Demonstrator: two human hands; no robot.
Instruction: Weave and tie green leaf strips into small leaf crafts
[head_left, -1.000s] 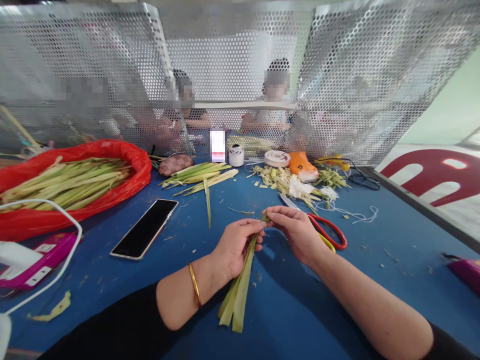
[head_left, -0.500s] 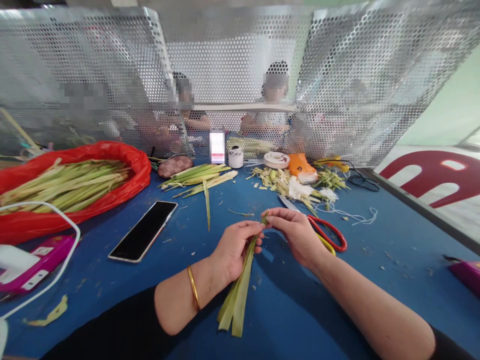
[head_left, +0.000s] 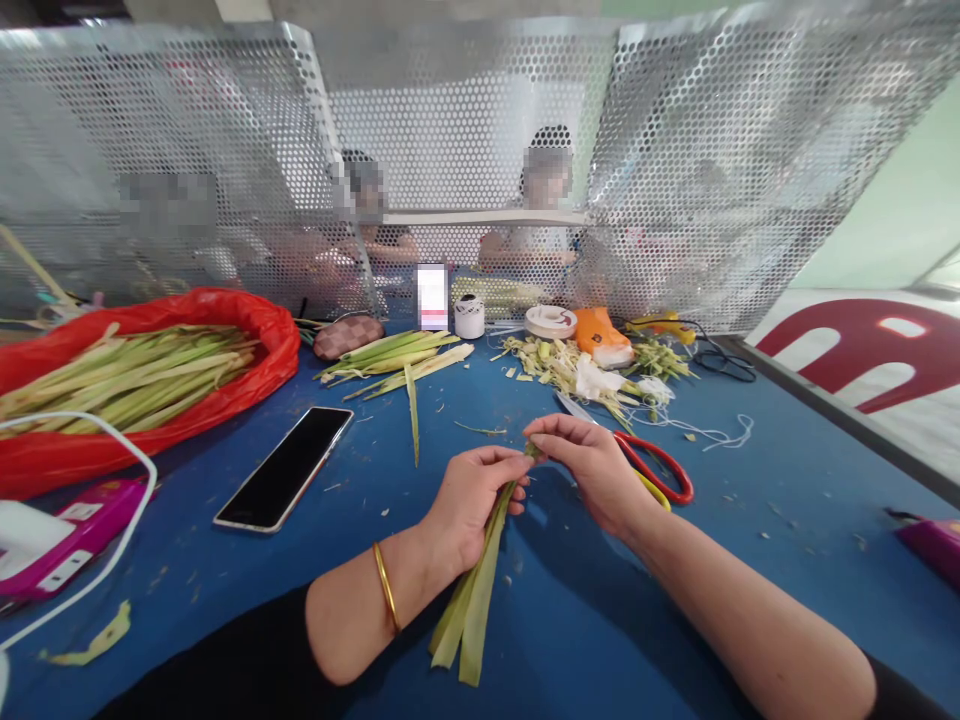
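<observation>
Long flat green leaf strips (head_left: 478, 600) hang from my left hand (head_left: 476, 500), which is closed round their upper part. The loose lower ends fan out toward the front of the table. At the top of the bundle, the fingers of my right hand (head_left: 589, 465) pinch the gathered tip, close against my left thumb. The exact shape of that tip is mostly covered by my fingers. Scissors with red and yellow handles (head_left: 664, 470) lie just beyond my right hand, their yellow loop partly behind my wrist.
A red plastic bag (head_left: 247, 400) full of leaf strips stands left, near a phone (head_left: 289, 468) and a magenta power strip (head_left: 82, 535). Farther back lie more leaves (head_left: 390, 355), a tape roll (head_left: 551, 322), trimmings (head_left: 540, 360) and thread. A perforated metal screen (head_left: 465, 130) separates two people opposite.
Both hands keep hold of the leaf bundle in nearly the same place. The fingers have shifted slightly at its tip, and the view has tilted a little.
</observation>
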